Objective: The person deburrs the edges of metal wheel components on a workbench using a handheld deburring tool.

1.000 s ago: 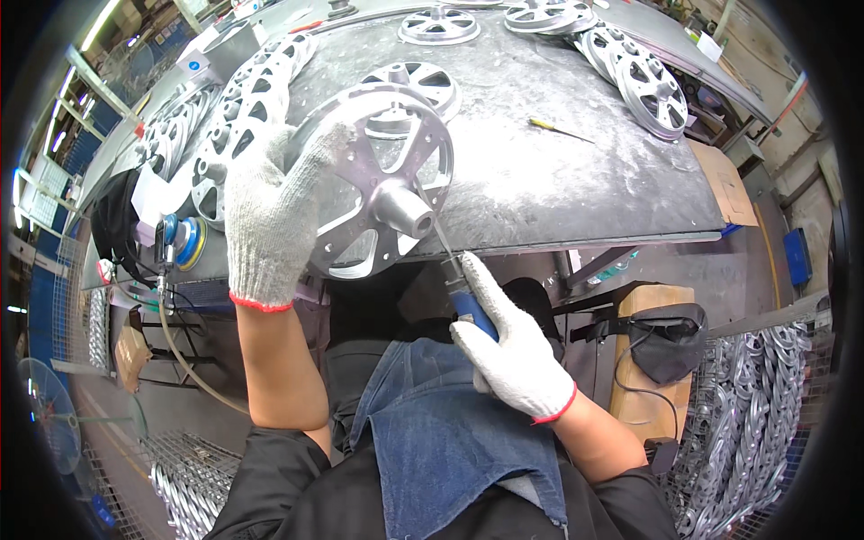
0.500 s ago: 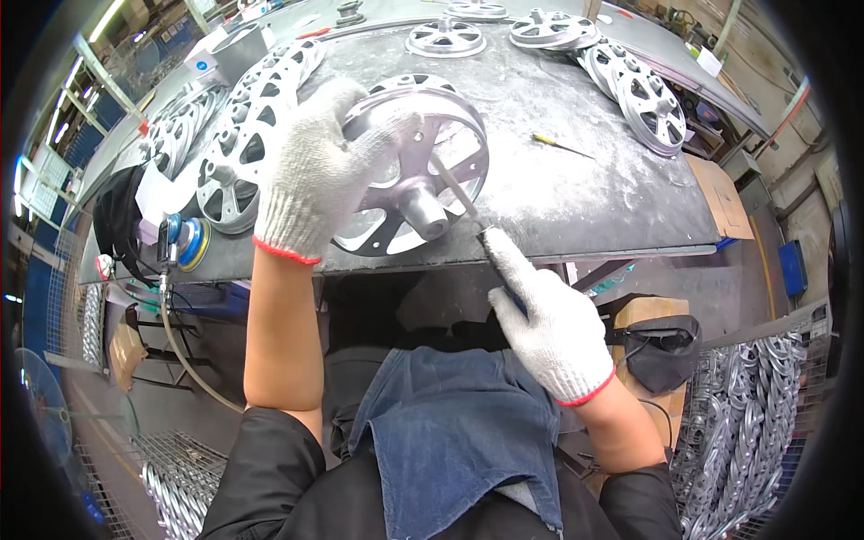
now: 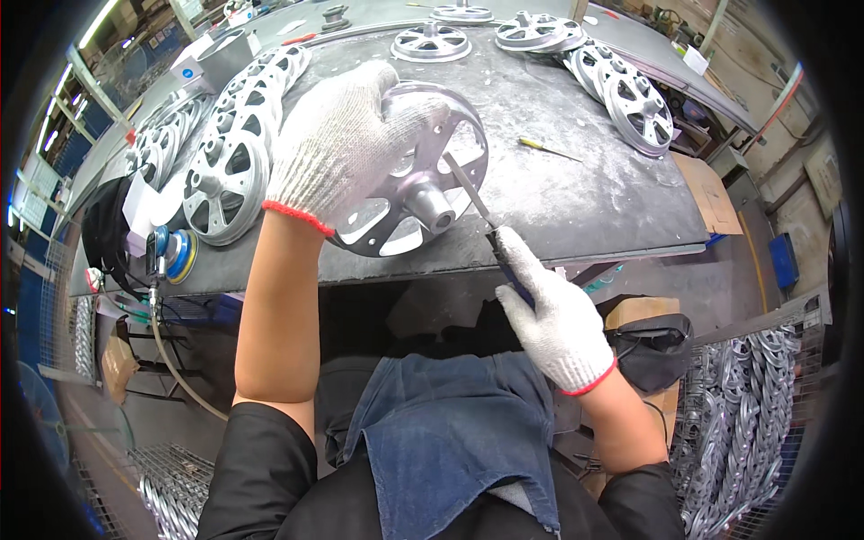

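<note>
My left hand, in a white knitted glove with a red cuff, grips the upper left rim of a spoked metal wheel. The wheel is tilted up on the workbench near its front edge, its hub pointing towards me. My right hand, gloved the same way, is closed round the dark handle of a metal file, index finger laid along it. The file's blade reaches into an opening between the spokes, right of the hub. Whether its tip touches the metal, I cannot tell.
Overlapping rows of spoked wheels stand on the workbench at left and right. A blue disc sander with a hose lies at the left edge. A yellow-handled tool lies right of the wheel. Mesh crates of metal parts flank me below.
The wheel has turned slightly under my left hand, which has shifted over its rim. The file has moved a little within the opening. The whole view has shifted slightly.
</note>
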`<state>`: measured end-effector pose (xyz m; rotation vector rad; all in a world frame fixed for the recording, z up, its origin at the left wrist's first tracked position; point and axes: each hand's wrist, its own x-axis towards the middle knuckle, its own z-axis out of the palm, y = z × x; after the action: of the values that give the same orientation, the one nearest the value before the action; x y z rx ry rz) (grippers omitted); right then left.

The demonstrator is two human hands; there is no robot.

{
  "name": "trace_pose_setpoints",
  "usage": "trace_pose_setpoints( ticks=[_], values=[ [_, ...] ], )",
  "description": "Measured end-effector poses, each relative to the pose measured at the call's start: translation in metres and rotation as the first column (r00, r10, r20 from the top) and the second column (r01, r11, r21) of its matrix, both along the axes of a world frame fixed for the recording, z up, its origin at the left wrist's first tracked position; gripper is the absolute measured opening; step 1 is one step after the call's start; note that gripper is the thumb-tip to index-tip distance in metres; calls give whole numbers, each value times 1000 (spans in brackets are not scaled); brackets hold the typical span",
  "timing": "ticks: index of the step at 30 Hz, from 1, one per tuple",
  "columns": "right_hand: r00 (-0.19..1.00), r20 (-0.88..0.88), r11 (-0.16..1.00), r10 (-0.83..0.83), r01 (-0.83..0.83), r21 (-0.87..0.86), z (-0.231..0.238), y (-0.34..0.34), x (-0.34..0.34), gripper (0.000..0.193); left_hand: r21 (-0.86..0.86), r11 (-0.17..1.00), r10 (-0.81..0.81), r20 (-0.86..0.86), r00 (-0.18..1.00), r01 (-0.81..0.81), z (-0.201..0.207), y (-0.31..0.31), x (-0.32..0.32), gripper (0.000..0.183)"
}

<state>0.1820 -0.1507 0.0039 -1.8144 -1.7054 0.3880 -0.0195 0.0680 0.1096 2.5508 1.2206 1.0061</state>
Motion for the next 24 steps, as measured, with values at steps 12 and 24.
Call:
trace_pose_setpoints(
  ticks=[12,24],
  values=[
    [977,-207,994,47,-25,108,72,0,24,79,-49,987,-113,475,873,155,-53,-22,-22,35],
    [942,292,985,-164,139,106,59,9,8,61,140,969,-235,259,937,205,-28,4,14,51]
  ],
)
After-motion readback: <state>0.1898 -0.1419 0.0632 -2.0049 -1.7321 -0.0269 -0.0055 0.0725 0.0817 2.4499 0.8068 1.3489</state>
